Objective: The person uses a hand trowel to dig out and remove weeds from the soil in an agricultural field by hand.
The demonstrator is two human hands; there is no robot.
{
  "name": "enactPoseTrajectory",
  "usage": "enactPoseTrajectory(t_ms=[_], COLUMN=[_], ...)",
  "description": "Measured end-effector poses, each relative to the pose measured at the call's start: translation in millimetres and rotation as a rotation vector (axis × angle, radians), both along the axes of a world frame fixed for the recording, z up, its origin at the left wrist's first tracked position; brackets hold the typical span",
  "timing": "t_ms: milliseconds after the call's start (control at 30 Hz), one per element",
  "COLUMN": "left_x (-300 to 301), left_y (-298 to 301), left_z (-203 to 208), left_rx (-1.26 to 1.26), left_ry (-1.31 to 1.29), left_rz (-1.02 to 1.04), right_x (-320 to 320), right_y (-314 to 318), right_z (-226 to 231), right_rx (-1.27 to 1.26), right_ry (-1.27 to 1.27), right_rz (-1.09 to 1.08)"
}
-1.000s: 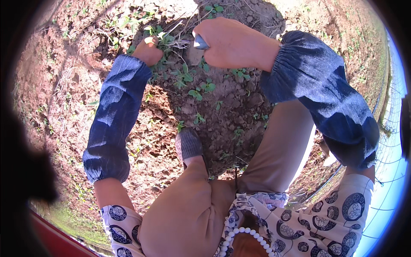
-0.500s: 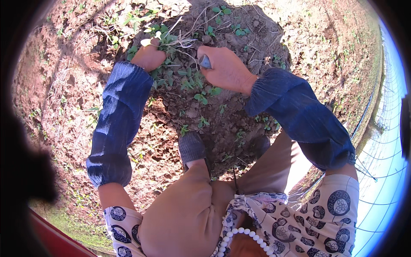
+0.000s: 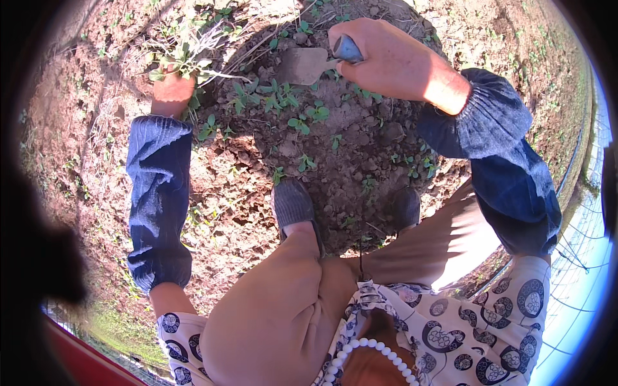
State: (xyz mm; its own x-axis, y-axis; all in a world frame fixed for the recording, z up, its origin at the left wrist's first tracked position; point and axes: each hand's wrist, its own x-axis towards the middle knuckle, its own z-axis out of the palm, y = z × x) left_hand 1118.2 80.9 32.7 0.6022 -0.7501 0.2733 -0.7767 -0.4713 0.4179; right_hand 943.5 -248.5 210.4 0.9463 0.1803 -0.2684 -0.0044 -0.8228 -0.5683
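My left hand [image 3: 172, 91] is closed round a bunch of leafy weeds [image 3: 188, 59] at the far left, over sunlit soil. A pale root sticks out of the bunch to the right. In my right hand [image 3: 402, 64] is a small trowel [image 3: 302, 65], gripped by its blue handle. Its flat, soil-coloured blade points left, over shaded ground beyond several small green seedlings [image 3: 280, 98]. Whether the blade touches the earth I cannot tell. The fingertips of my left hand are partly hidden by leaves.
My feet in dark ribbed shoes [image 3: 293, 204] stand on the cloddy brown soil [image 3: 360, 151] just below the seedlings. Dry stalks and more small plants [image 3: 302, 162] are scattered about. Wire mesh [image 3: 579, 257] runs along the right side.
My left hand has moved left with the weeds, away from the trowel. My right hand has moved right and farther out, and the trowel's blade now shows.
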Motion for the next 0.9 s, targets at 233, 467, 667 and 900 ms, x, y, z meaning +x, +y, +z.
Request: enactPoseTrajectory(t_ms=[233,467,667,900], left_x=[-103,-119,-85,-81], left_y=[-115,-124,-104,-110], left_z=[47,34,-42,-46], left_rx=[0.165,0.572,0.137,0.387], left_ry=[0.346,0.182,0.753,0.902], left_rz=[-0.003,-0.048,-0.050,0.240], right_x=[-38,-36,-31,-9], right_y=[-3,-5,-3,20], right_z=[5,-2,-2,-19], right_rx=[-0.021,-0.094,-0.088,-0.153], right_ry=[-0.083,-0.130,-0.035,-0.034], right_rz=[0.078,0.138,0.138,0.204])
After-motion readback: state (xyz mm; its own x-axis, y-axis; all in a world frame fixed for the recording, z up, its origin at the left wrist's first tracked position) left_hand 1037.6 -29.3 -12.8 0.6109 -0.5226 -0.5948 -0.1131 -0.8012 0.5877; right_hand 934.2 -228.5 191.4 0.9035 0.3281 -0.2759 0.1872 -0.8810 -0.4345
